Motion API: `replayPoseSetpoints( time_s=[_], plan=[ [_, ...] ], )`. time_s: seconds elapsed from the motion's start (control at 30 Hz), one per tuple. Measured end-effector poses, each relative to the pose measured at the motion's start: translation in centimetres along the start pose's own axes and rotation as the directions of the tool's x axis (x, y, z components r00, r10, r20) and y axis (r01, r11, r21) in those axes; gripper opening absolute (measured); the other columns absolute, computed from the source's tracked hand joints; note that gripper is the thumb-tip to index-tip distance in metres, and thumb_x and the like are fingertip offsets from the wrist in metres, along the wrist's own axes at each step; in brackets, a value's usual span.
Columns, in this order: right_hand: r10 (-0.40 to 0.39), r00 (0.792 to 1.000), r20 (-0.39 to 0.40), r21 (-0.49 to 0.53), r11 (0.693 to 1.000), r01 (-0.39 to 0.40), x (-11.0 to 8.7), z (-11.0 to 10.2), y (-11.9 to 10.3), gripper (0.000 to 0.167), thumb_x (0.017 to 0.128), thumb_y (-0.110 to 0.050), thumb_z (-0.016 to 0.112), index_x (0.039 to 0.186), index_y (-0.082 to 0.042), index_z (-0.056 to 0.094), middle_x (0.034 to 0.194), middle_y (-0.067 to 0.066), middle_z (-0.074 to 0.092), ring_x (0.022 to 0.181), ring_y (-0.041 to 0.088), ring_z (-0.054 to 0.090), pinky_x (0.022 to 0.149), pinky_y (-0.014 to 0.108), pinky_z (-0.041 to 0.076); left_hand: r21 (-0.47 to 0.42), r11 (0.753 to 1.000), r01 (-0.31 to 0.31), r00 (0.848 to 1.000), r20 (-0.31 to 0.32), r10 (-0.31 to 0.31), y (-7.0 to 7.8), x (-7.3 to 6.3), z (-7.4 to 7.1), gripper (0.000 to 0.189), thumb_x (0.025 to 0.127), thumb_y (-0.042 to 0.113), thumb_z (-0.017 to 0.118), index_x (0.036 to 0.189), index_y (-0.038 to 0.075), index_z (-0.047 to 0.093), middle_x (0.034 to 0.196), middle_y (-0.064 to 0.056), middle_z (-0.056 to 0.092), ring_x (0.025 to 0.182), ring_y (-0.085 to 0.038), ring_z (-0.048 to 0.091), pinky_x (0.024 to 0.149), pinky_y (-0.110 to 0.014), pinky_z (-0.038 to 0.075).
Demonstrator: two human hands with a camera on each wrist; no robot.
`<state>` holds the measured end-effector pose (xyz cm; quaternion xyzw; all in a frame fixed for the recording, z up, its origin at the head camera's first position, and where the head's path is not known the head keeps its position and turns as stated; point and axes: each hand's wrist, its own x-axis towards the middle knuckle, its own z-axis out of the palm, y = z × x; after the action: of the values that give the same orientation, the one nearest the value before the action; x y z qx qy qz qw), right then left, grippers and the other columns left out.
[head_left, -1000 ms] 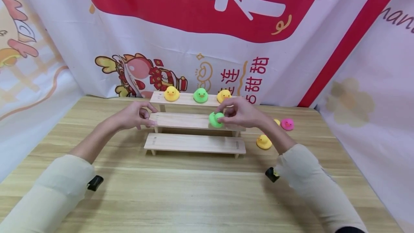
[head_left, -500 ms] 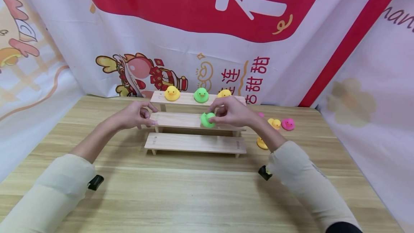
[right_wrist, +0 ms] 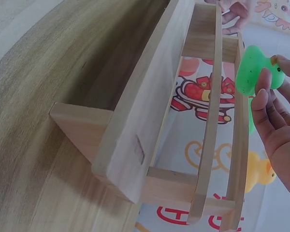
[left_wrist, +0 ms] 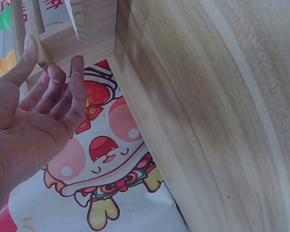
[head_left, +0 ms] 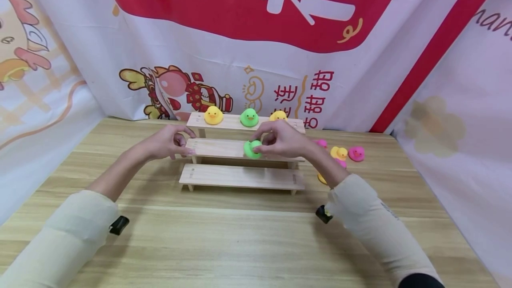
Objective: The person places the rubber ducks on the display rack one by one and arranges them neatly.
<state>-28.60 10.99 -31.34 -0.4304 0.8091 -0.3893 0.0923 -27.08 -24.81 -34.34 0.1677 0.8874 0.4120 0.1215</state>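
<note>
A three-tier wooden display stand (head_left: 218, 147) stands near the back of the table. My left hand (head_left: 164, 142) grips the left end of its middle tier; in the left wrist view the thumb lies along the board's edge, the fingers curled at the other side. With thumb and fingers, my right hand (head_left: 286, 140) pinches a green rubber duck (head_left: 250, 150) at the middle tier, right of centre. In the right wrist view this green duck (right_wrist: 253, 70) shows between the fingertips; whether its base touches the board I cannot tell. The top tier carries a yellow duck (head_left: 214, 115), a green duck (head_left: 249, 118) and another yellow duck (head_left: 278, 115), partly hidden by the hand.
Several pink and yellow ducks lie on the table right of the stand, among them a pink duck (head_left: 356, 154) and a yellow duck (head_left: 339, 152); my right forearm covers some. A printed cloth (head_left: 240, 57) hangs behind the stand. The bottom tier (head_left: 240, 177) is in front.
My right hand has moved left along the middle tier with the green duck, more slowly lately. More ducks show beside the right forearm. My left hand keeps its place.
</note>
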Motion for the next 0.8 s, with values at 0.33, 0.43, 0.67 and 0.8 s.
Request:
replayPoseSetpoints(
  time_s=[0.33, 0.43, 0.67, 0.8],
  plan=[
    [-0.044, 0.999, 0.004, -0.016, 0.999, 0.044, 1.5, 0.9, -0.4, 0.022, 0.089, -0.01, 0.082, 0.108, 0.0, 0.075, 0.1, 0.007, 0.073, 0.072, 0.014, 0.069, 0.068, 0.03, 0.06, -0.007, 1.0, 0.004, 1.0, -0.011, -0.004, -0.1, 0.0, 0.0, 0.046, 0.091, 0.005, 0.08, 0.126, -0.012, 0.056, 0.072, -0.003, 0.057, 0.071, -0.021, 0.065, 0.054, -0.032, 0.056],
    [-0.053, 0.999, 0.002, -0.008, 0.999, 0.053, 2.1, 1.4, -0.7, 0.023, 0.089, -0.01, 0.082, 0.108, 0.0, 0.075, 0.101, 0.008, 0.073, 0.072, 0.014, 0.069, 0.068, 0.031, 0.061, -0.006, 1.0, 0.007, 1.0, -0.013, -0.007, -0.1, 0.0, 0.0, 0.046, 0.091, 0.006, 0.08, 0.126, -0.011, 0.056, 0.072, -0.003, 0.056, 0.071, -0.02, 0.064, 0.054, -0.032, 0.055],
    [-0.005, 1.0, 0.0, -0.047, 0.999, 0.005, 3.3, 2.6, -1.4, 0.026, 0.091, -0.013, 0.082, 0.112, -0.001, 0.075, 0.105, 0.009, 0.071, 0.08, 0.013, 0.071, 0.075, 0.026, 0.061, 0.002, 1.0, 0.009, 1.0, -0.014, -0.009, -0.1, 0.1, 0.1, 0.045, 0.091, 0.006, 0.08, 0.126, -0.011, 0.056, 0.073, -0.003, 0.056, 0.07, -0.02, 0.062, 0.053, -0.031, 0.055],
    [-0.011, 1.0, -0.015, -0.083, 0.996, 0.01, 4.1, 3.2, -1.9, 0.026, 0.091, -0.013, 0.082, 0.113, 0.0, 0.076, 0.102, 0.009, 0.07, 0.08, 0.013, 0.072, 0.075, 0.023, 0.06, 0.003, 1.0, 0.014, 1.0, -0.012, -0.014, -0.1, 0.1, 0.1, 0.046, 0.091, 0.006, 0.08, 0.127, -0.011, 0.056, 0.074, -0.003, 0.056, 0.071, -0.02, 0.061, 0.054, -0.032, 0.055]
  ],
)
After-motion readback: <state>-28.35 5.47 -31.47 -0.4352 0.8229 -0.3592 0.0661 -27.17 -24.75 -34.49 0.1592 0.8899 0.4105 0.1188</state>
